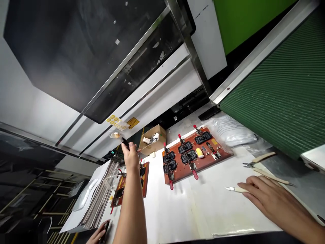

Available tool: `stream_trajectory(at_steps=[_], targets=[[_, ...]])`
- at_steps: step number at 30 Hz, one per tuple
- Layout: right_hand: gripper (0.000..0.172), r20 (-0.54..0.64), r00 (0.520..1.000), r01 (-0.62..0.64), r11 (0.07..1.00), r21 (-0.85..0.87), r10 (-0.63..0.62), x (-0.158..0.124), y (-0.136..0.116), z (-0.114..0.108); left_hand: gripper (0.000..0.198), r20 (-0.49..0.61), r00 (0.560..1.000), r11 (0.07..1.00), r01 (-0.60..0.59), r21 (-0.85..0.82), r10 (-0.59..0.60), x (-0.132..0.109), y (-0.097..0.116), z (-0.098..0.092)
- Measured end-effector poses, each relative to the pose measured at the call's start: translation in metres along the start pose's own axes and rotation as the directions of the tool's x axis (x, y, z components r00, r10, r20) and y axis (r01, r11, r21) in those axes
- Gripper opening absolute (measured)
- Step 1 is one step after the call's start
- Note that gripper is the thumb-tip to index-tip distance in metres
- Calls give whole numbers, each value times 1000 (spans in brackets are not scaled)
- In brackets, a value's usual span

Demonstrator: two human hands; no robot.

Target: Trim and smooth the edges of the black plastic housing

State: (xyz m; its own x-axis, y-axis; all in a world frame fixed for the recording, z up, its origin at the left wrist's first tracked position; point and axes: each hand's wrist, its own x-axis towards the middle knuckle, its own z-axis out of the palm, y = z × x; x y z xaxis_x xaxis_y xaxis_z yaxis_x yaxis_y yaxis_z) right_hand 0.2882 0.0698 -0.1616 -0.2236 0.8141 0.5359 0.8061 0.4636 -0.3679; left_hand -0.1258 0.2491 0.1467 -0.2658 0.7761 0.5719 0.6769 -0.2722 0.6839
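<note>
My left hand (130, 156) reaches far forward above the table, its fingers closed around a small black piece (125, 142) whose kind I cannot make out. At the right, my right hand (266, 195) grips a craft knife (235, 189) by its cream handle, the blade pointing left just over the white tabletop. Behind that hand lie nippers (261, 164) with cream handles. Between my hands stands a red-brown fixture board (177, 174) with black plastic parts (188, 156) under red-handled toggle clamps (195, 174). A yellow and white block (199, 153) rests on the board.
A second fixture board (145, 183) sits partly behind my left forearm. Another person's hand (98, 234) holds something black at lower left. Nearby are a paper stack (98, 200), a cardboard box (161, 139), bagged sheets (232, 130) and a green ribbed conveyor belt (281, 88).
</note>
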Motion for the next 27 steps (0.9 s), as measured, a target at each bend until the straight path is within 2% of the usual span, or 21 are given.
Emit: stream_trajectory(at_steps=[2,4,5,6,8,9,11,14,16,21,27], targets=[[26,10,1000,-29,999,23,29,3,-2,-3,71,57,996,988,82,-131,-75,-53,0,10],[26,-4,995,-99,992,78,100,8,-8,-14,73,165,978,959,165,-229,-129,-121,4,25],[26,-5,991,-133,983,126,135,11,-13,-23,71,248,956,931,229,-286,-159,-157,6,33],[27,8,987,-159,970,186,160,13,-20,-34,68,375,909,866,330,-376,-183,-193,10,40],[29,88,982,-184,925,333,164,19,-34,-60,62,591,781,757,507,-411,-202,-255,21,49],[33,154,978,-192,893,406,140,22,-42,-73,61,664,718,714,575,-398,-208,-280,27,52],[38,294,954,-214,827,520,62,27,-58,-96,60,745,621,666,666,-337,-245,-312,37,53],[38,386,922,-220,771,597,-37,30,-76,-116,60,806,517,642,729,-239,-287,-329,42,50],[39,364,928,-180,761,623,-78,29,-83,-119,59,829,490,667,716,-206,-270,-330,40,48],[46,345,923,-101,755,648,-172,21,-91,-112,60,838,505,703,672,-233,-205,-331,36,47],[39,351,923,-109,767,632,-159,24,-97,-107,59,848,497,703,669,-241,-182,-329,37,51]])
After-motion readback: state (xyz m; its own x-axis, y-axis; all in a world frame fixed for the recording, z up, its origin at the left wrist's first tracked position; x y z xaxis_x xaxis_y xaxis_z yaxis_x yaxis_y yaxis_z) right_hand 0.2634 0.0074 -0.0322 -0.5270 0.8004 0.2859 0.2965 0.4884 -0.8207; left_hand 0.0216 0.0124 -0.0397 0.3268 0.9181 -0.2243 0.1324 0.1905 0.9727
